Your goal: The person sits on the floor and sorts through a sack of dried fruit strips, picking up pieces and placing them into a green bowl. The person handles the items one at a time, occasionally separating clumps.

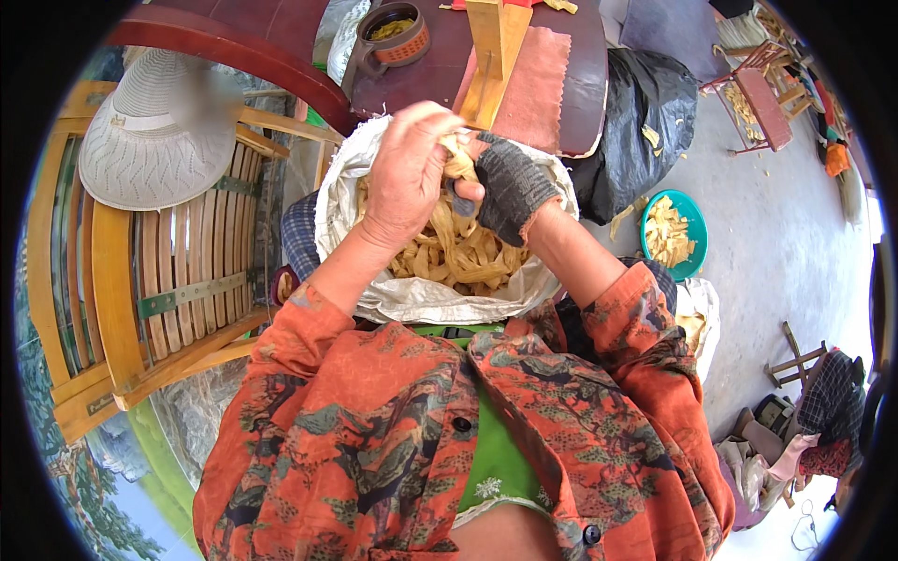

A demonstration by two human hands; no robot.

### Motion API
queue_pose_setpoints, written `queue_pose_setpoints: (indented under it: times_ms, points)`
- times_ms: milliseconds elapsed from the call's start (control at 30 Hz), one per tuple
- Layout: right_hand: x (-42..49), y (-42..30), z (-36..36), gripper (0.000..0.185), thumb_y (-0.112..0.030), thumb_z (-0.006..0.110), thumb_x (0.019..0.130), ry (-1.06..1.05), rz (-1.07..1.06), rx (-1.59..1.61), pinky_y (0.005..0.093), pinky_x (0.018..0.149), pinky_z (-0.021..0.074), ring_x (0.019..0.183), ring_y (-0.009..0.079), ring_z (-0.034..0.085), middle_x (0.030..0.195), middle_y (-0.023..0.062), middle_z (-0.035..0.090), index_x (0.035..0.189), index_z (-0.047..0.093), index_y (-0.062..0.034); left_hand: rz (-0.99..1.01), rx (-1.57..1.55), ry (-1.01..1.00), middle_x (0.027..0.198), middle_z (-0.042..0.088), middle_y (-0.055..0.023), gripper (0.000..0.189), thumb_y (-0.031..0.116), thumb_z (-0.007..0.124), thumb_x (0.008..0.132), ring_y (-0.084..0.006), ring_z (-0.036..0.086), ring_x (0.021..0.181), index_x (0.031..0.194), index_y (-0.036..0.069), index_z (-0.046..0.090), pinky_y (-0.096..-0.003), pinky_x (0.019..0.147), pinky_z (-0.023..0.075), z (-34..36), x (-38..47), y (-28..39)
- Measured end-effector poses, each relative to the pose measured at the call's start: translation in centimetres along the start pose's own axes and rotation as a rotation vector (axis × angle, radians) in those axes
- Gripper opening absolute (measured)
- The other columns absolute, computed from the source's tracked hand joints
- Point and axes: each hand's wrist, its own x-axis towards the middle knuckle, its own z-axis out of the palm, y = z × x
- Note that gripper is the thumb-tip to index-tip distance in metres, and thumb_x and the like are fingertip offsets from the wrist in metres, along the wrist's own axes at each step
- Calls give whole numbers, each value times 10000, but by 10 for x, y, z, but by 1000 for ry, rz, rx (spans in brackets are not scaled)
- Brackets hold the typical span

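Observation:
My bare left hand (408, 168) and my right hand (508, 184), in a dark grey fingerless glove, meet above the mouth of a white woven sack (449, 303). Between them is a folded yellowish strip (459, 160), possibly dried plant material. The right thumb and fingers pinch it; the left fingers curl against its other side and are slightly blurred. Many similar tan strips (456, 256) fill the sack below. Just beyond the hands, a wooden stand with an upright post (490, 59) rests at the table's near edge.
A dark red table (586, 84) holds a brown mug (403, 45) and a pink cloth (530, 98). Left is a wooden slatted chair (112, 294) with a pale hat (158, 140). Right are black plastic sheeting (638, 119), a teal basin of pieces (701, 235) and a seated person (800, 428).

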Motion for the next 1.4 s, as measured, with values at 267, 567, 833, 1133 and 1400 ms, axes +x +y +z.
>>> queue_pose_setpoints:
  times_ms: [267,567,833,1133,1400]
  points:
    - [-10,-5,3,347,-339,517,887,106,-627,-1067,320,627,441,672,192,549,679,67,542,867,551,5,-385,-360,-71,788,597,-52,93,-2,475,872,-124,582,738,946,15,530,-247,705,460,2,4,-1]
    - [-1,-31,-7,291,-286,624,820,143,-479,-932,238,530,407,566,111,505,650,34,541,864,629,2,-574,-789,-218,896,583,-15,127,68,486,903,-55,544,825,1007,13,535,-194,724,445,3,11,-23]
    - [4,-30,-8,409,-378,635,803,97,-389,-671,193,440,385,503,70,488,624,30,525,901,566,13,-570,-668,-80,730,607,-25,76,49,547,874,-79,586,674,889,-18,580,-206,613,480,5,11,-2]
    - [11,-53,-28,330,-412,540,861,225,-327,-61,187,376,228,401,65,301,535,-3,422,782,518,-93,-417,-536,-121,686,588,5,31,17,576,839,-39,528,626,816,-1,587,-192,596,459,-22,26,-6]
    - [-1,-39,-5,203,-164,684,759,166,-251,-533,195,382,346,411,67,437,524,0,485,762,503,-72,-96,195,-291,1108,557,-144,350,146,648,764,-250,574,986,1074,29,535,-319,821,476,-30,26,1]
